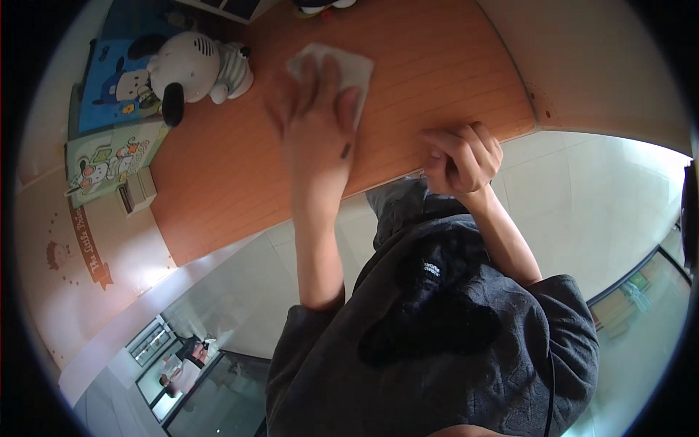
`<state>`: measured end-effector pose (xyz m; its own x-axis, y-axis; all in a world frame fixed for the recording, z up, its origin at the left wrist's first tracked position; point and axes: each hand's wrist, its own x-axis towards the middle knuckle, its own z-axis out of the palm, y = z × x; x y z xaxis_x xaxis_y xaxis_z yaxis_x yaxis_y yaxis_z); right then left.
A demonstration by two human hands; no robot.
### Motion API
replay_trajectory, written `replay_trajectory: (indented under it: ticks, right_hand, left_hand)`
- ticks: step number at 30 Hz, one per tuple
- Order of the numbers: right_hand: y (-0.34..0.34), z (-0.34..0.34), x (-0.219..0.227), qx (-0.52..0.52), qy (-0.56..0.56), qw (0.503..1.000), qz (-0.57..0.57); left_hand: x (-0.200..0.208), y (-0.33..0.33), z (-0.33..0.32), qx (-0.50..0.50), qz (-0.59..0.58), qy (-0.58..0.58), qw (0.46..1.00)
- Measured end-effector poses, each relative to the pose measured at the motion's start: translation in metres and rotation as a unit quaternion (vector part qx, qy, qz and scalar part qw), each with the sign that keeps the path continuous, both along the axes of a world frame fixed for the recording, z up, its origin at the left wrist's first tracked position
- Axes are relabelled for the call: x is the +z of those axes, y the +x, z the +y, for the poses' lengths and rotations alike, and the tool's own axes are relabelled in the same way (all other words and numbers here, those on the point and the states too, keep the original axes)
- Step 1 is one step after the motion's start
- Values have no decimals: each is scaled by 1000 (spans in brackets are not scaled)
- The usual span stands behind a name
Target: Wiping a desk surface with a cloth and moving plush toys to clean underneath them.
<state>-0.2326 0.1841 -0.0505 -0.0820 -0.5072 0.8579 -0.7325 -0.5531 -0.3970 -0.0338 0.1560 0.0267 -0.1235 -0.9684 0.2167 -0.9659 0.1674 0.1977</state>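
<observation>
My left hand (314, 116) lies palm down with its fingers spread over a white cloth or wipe (358, 69) on the wooden desktop (437, 80). Its fingertips are somewhat blurred, and the palm hides part of the cloth. At the desk's near edge, my right hand (466, 156) is raised with its fingers curled in loosely, and nothing shows in them. A small dark mark sits on the left wrist.
On the left stand a white dog figurine (193, 69) with black ears, a blue picture board (116, 87), a green cartoon-printed piece (113, 164) and a small pale box (138, 191). Raised panels (597, 80) border the desk. Another person (178, 375) appears far off at lower left.
</observation>
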Motion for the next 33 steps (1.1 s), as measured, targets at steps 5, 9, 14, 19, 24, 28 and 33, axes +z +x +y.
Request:
replay_trajectory:
  ticks: [5,9,14,19,24,28,33]
  right_hand:
    - [-8,2,-5,5,10,1000,12]
    - [-9,8,-7,5,33,999,37]
    - [-9,8,-7,4,19,999,40]
    - [-10,2,-5,3,4,1000,27]
    - [-12,1,-4,10,2,1000,27]
    - [-7,4,-5,11,-5,1000,23]
    - [-9,4,-6,4,0,1000,22]
  left_hand:
    - [-8,-12,8,-159,128,13,979]
    - [7,22,32,-104,87,52,989]
    - [11,15,-6,-54,5,1,999]
    - [3,-7,18,-130,138,77,979]
    - [16,29,24,-61,32,105,992]
    - [0,11,-13,-27,36,24,999]
    - [4,2,16,-81,68,28,994]
